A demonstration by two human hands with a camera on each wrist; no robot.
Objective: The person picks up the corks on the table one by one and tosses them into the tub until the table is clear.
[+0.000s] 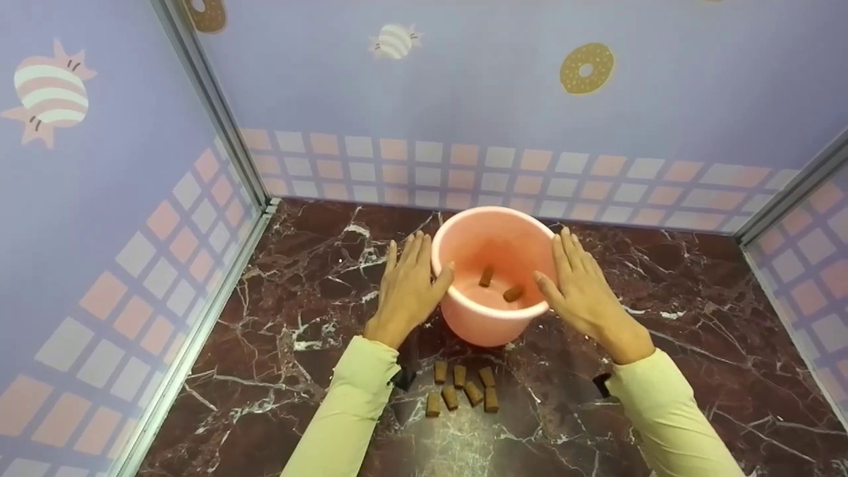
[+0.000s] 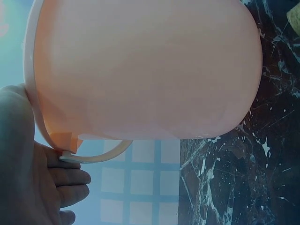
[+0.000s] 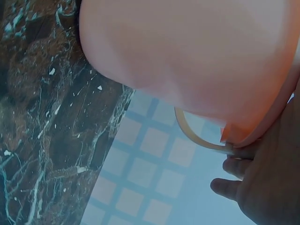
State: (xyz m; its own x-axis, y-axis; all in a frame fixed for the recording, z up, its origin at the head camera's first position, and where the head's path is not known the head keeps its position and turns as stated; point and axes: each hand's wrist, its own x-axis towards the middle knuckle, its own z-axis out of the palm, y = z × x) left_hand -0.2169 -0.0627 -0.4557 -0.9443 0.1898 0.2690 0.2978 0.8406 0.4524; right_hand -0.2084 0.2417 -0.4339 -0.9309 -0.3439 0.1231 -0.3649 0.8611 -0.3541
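A pink bucket [image 1: 487, 328] stands on the marble-patterned surface, between both hands. My left hand [image 1: 411, 285] touches its left rim, fingers extended forward and thumb at the edge. On the opposite side my right hand [image 1: 589, 291] rests against the rim with straight fingers, its thumb overlapping the opening. Two small brown cork-like pieces [image 1: 513, 293] lie inside on the bottom. In front of the bucket, several similar tapered brown pieces [image 1: 472, 393] lie in two loose rows. Both wrist views show the bucket's pale curved handle [image 2: 101, 157] hanging on its far side.
The dark red marble-patterned surface [image 1: 285, 377] has white veins. Behind it rises a lilac wall [image 1: 464, 86] with sweets and a checked band printed on it. Side panels [image 1: 93, 218] with metal edge strips stand at left and right.
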